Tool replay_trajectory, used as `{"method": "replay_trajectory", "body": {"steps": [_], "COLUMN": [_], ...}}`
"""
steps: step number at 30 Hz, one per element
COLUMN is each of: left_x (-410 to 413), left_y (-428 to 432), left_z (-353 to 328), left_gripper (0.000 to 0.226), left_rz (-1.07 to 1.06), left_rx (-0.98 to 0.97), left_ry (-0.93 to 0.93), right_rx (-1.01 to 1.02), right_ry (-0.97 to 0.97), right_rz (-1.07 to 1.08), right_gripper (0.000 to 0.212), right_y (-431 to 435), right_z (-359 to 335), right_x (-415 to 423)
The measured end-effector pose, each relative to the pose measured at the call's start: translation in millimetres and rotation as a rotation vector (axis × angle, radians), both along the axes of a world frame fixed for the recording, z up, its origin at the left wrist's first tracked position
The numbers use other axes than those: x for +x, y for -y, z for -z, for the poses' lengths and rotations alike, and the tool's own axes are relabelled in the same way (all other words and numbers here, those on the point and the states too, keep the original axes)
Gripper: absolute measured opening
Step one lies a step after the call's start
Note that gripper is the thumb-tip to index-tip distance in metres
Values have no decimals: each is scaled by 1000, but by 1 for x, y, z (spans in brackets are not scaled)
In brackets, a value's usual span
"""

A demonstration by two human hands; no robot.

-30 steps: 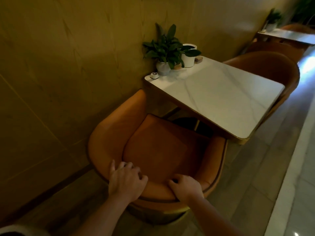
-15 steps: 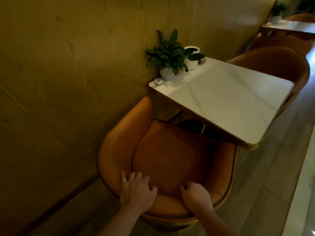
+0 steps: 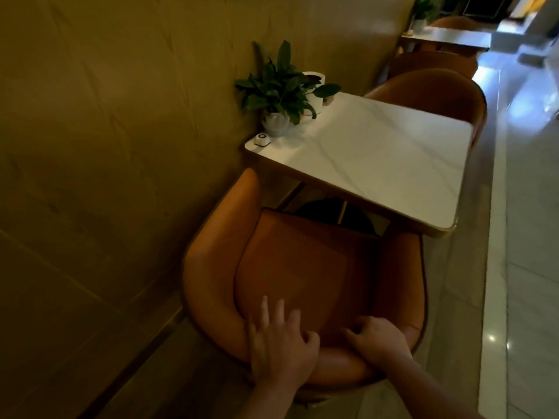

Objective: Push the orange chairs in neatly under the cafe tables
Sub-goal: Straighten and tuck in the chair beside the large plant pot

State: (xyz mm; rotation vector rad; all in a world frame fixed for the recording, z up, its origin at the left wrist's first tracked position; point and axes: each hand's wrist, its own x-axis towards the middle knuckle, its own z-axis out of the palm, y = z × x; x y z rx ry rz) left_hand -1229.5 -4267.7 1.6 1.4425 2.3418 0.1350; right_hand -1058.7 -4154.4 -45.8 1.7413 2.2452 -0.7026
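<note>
An orange tub chair [image 3: 302,267] stands in front of me, its seat front just under the near edge of a white marble cafe table [image 3: 378,164]. My left hand [image 3: 281,346] lies over the top of the backrest with its fingers spread and mostly straight down the inner side. To its right, my right hand [image 3: 378,337] grips the same rim with curled fingers. A second orange chair [image 3: 432,92] is tucked in at the table's far side.
A wood-panel wall [image 3: 121,146] runs close along the chair's left. On the table's wall side stand a potted plant [image 3: 278,89], a white pot [image 3: 316,86] and a small call button [image 3: 262,140]. Another table [image 3: 453,37] with chairs lies further back. A glossy floor aisle [image 3: 529,237] runs on the right.
The chair has slid forward toward the table with both hands on its backrest. My left hand's fingers have stretched out further over the rim.
</note>
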Motion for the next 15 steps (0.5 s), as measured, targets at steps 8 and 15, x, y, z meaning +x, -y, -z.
{"method": "replay_trajectory", "body": {"steps": [8, 15], "left_x": [-48, -90], "left_y": [5, -9], "left_z": [0, 7], "left_gripper": [62, 63], "left_rz": [49, 40], "left_rx": [-36, -72], "left_ry": [-40, -110], "right_rx": [-5, 22], "right_ry": [20, -151], "right_rz": [-26, 36], "right_gripper": [45, 35], "right_y": [28, 20], "right_z": [-2, 6], "right_x": [-39, -72]}}
